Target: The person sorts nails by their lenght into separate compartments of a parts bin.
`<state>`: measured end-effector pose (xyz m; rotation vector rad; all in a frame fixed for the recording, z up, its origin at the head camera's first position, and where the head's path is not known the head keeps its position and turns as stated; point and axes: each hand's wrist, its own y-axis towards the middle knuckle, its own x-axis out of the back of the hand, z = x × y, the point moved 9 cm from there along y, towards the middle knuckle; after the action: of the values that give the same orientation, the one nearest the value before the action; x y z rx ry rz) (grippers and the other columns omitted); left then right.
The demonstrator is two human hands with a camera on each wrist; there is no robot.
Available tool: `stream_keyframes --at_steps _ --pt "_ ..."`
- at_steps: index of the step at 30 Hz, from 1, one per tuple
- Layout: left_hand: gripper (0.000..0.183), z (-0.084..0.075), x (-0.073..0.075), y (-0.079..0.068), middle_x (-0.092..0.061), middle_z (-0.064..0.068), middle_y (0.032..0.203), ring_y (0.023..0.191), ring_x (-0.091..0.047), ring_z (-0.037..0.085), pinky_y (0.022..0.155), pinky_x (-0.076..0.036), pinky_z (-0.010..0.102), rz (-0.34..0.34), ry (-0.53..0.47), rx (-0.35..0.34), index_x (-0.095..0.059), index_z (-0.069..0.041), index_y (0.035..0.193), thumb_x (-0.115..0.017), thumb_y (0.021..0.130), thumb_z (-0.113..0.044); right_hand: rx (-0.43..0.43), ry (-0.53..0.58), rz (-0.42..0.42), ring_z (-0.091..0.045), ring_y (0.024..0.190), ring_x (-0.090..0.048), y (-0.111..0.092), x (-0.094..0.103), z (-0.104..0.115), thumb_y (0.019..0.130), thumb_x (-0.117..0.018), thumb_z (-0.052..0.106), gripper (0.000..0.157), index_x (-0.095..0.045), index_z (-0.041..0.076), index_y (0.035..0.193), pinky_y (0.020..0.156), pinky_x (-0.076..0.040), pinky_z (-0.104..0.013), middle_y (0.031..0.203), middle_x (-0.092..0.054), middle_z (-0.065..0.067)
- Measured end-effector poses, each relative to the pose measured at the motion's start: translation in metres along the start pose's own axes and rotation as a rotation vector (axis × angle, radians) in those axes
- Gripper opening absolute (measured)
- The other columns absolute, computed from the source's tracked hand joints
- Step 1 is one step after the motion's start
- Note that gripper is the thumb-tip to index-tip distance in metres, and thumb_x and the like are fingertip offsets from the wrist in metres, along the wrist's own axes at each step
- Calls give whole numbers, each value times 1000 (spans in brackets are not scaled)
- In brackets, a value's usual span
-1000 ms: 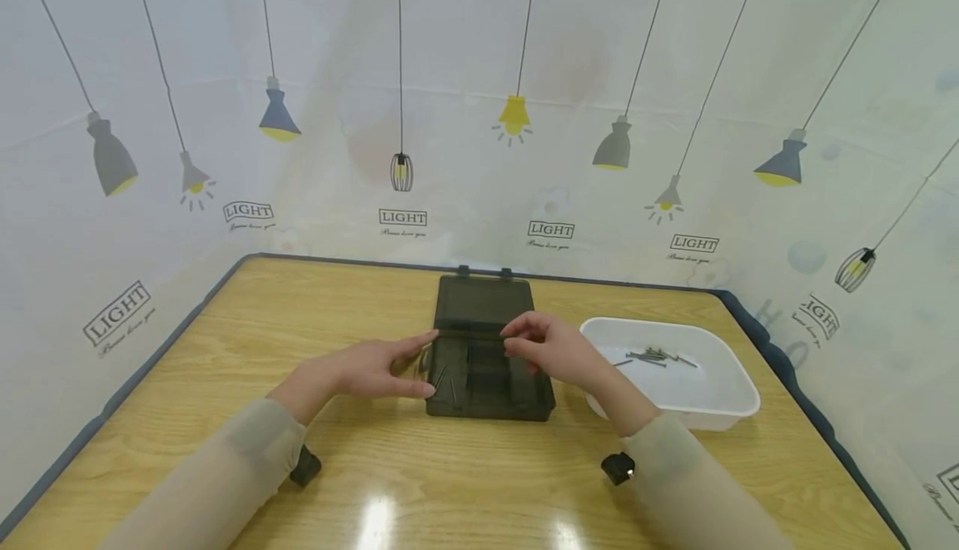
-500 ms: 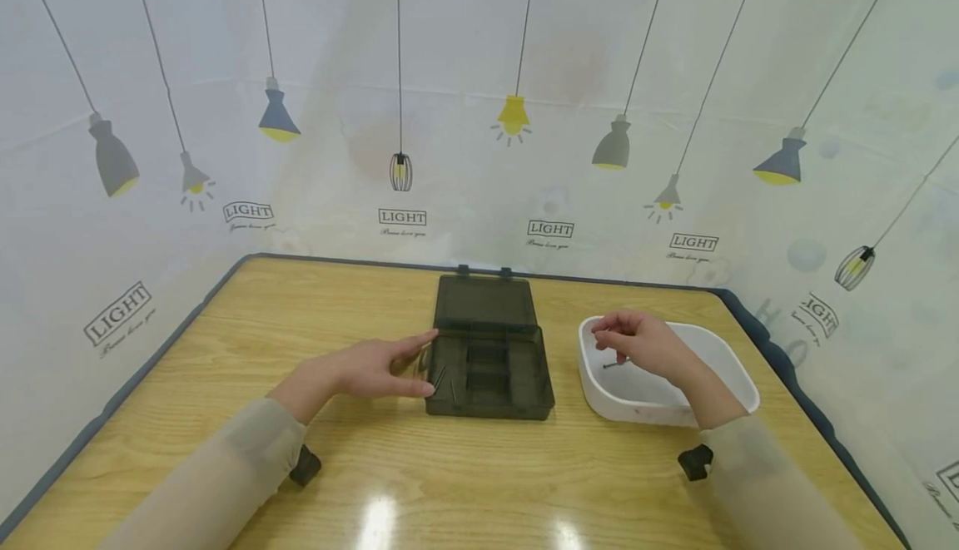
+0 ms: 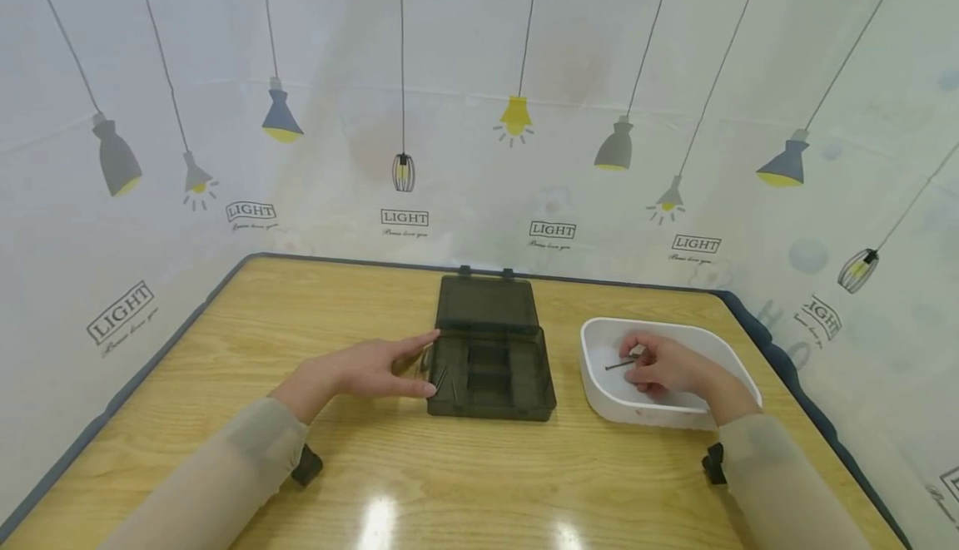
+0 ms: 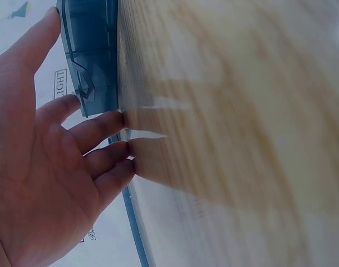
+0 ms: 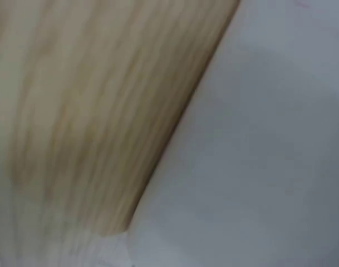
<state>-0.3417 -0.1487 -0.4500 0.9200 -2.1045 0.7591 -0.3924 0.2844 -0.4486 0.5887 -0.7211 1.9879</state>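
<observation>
My left hand [image 3: 370, 369] has its fingers extended at the left side of a dark see-through compartment box [image 3: 517, 411], with thumb and index finger at its edge. In the left wrist view the same hand [image 4: 52, 156] shows its palm, with the other fingers near the table. A few thin nails [image 3: 453, 389] lie in the box's left compartment. My right hand [image 3: 670, 367] is down in a white tray [image 3: 637, 413], its fingers curled beside a grey nail [image 3: 618, 364]. Whether it pinches one is hidden. The right wrist view shows the tray's blurred wall [image 5: 241, 156].
The box's lid [image 3: 487, 304] lies folded back toward the wall. A wooden table [image 3: 442, 475] carries everything, with a dark blue border [image 3: 802, 404] along its edges. Behind hangs a white cloth [image 3: 464, 59] printed with lamps.
My right hand has moved from above the box to the right, over the tray, and then down into it. The left hand stays at the box's side.
</observation>
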Motion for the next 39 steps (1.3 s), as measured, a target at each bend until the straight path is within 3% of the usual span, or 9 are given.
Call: stream_keyframes --at_steps 13,28,39 --pt "103 -4 1 -2 -35 11 179 162 -42 37 131 -36 62 1 0 4 -12 -34 179 -64 100 -76 -76 61 -2 -19 73 -63 8 -2 -15 105 -74 10 28 -61 2 128 66 -60 -30 85 -61 -6" --pt "101 -7 3 -2 -39 15 177 160 -45 41 129 -37 65 -5 7 -13 -14 -30 179 -64 101 -72 -108 1 -16 -18 76 -62 7 -2 -14 105 -75 11 13 -66 6 113 70 -57 -30 85 -62 -4" --pt "101 -6 3 -3 -39 14 177 159 -45 41 129 -37 64 -4 21 -2 -13 -33 179 -63 101 -75 -124 -45 -20 -21 78 -63 5 -3 -12 104 -76 13 12 -67 7 111 74 -55 -32 87 -63 -5"
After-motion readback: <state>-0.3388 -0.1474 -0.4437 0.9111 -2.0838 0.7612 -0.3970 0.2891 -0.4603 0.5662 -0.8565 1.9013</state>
